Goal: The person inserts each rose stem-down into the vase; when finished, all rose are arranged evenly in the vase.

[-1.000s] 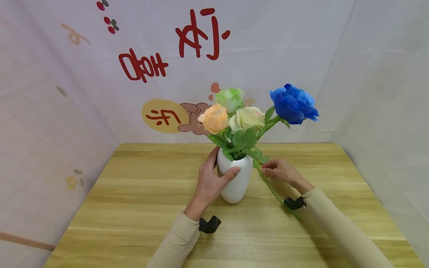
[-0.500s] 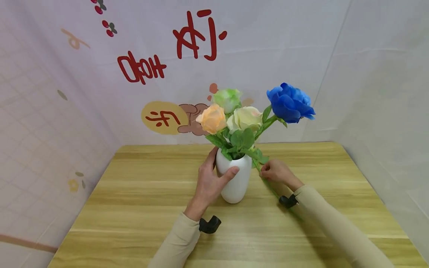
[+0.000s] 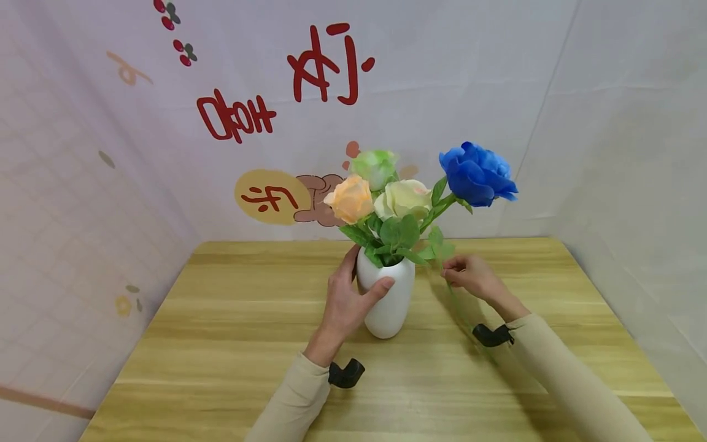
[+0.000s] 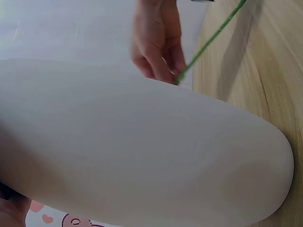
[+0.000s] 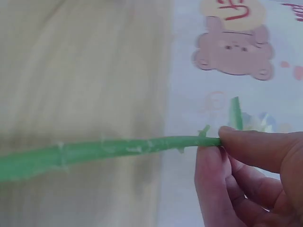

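Note:
A white vase [image 3: 386,301] stands upright on the wooden table, and my left hand [image 3: 347,301] grips its left side, thumb across the front. In it are a peach rose [image 3: 350,199], a green-white rose [image 3: 374,169], a cream rose [image 3: 404,199] and a blue rose [image 3: 479,174] that leans right. To the right of the vase, my right hand [image 3: 474,279] pinches a thin green artificial flower stem [image 5: 109,149] between thumb and fingers. Leaves [image 3: 436,244] show above that hand, by the vase rim; the stem's lower end slants toward the table's front. Its bloom is not clearly visible.
The wooden table [image 3: 232,344] reaches back to a white printed cloth [image 3: 464,80] with red characters and a cartoon bear. More cloth hangs at left and right. Black wrist cameras [image 3: 347,372] sit on both wrists.
My right hand, after dipping slightly left along the stem, has shifted right and up with it, so its leaves stand farther from the vase. The left hand stays on the vase.

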{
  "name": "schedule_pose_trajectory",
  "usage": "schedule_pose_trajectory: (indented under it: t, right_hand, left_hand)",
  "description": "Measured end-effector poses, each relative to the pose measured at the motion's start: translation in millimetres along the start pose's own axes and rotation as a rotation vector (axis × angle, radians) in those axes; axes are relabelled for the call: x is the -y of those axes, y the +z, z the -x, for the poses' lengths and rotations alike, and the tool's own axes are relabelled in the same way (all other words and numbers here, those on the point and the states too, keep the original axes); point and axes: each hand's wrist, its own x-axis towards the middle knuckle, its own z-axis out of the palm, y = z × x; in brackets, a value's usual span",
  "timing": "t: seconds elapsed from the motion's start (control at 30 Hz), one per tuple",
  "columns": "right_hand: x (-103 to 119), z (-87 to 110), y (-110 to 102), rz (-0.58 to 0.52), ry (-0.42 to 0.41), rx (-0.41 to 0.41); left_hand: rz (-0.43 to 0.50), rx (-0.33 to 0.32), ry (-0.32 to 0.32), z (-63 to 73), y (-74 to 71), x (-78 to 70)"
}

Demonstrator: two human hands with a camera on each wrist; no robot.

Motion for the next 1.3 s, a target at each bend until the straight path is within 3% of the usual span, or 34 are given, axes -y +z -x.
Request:
schedule_pose_trajectory:
  t: [0.23,0.6,0.9,1.3]
  right_hand:
    - [19.0,18.9,-20.0,-0.031,-0.012,-0.100]
    - [43.4,47.9,-40.1,-0.175,-0.062,-0.259]
    - [55.4,70.8,-46.9,-0.567,-0.184,-0.366]
    - [81.2,95.2,-48.7,-0.915,-0.418,-0.482]
  left_hand:
    - [-0.001,-0.001,-0.007,-0.1,-0.7,-0.1]
    - [0.006,0.006,-0.016,0.8,-0.3,0.2]
    - [0.008,0.009,-0.015,-1.1,-1.0,-1.1]
    - [-0.001,0.004,-0.019,0.2,-2.3,-2.3]
